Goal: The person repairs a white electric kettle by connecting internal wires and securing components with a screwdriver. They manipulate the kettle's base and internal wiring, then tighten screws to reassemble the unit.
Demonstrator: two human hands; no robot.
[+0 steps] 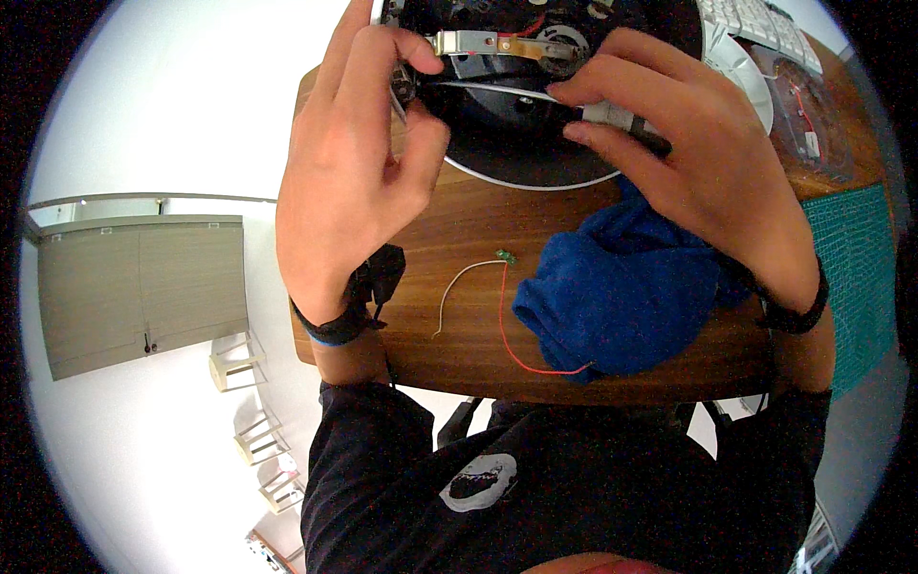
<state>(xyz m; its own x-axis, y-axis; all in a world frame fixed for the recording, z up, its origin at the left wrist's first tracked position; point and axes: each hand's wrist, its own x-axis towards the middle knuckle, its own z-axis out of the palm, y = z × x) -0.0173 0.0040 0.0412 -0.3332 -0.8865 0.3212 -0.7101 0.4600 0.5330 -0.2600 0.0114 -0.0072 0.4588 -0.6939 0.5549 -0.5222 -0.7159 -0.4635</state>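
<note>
A round black appliance [497, 165] with a white rim lies open at the top of the head view, its inner parts showing. Across it runs a metal bracket [469, 42]. My left hand [359, 143] is closed at the appliance's left edge, index finger curled by the bracket's end and thumb lower down. Between my right hand's [684, 143] thumb and fingers is a white wire [488, 86], which stretches left over the black interior. A pale grey cylindrical piece [612, 116] shows under those fingers; the rest of it is hidden.
On the wooden table [430, 368] lies a crumpled blue cloth [626, 292]. Beside it is a small green part [506, 256] with red and white wires. Right of the appliance are a clear tray [813, 120], a white keyboard [765, 29] and a green cutting mat [851, 277].
</note>
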